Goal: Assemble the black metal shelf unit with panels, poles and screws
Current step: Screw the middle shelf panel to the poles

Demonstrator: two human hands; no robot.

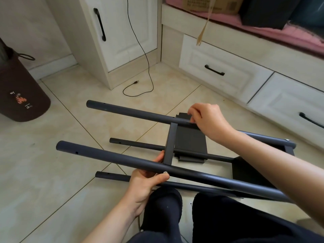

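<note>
A half-built black shelf frame lies on its side on the tiled floor — the left hand grips the near pole beside a screw, while the right hand pinches at the far pole where a panel meets it.

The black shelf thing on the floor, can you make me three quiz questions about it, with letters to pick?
1. Where does the black cable end?
A. on the floor tiles
B. in a drawer
C. on the pink cushion

2. How many poles show open ends at left?
A. two
B. four
C. six

3. What is the left hand doing?
A. hanging idle
B. gripping the near pole
C. waving

Answers: 1 A, its plug lies on tile. 2 B, four ends show. 3 B, fingers curl round it, thumb by a screw, while the right hand works at the far pole.
</note>
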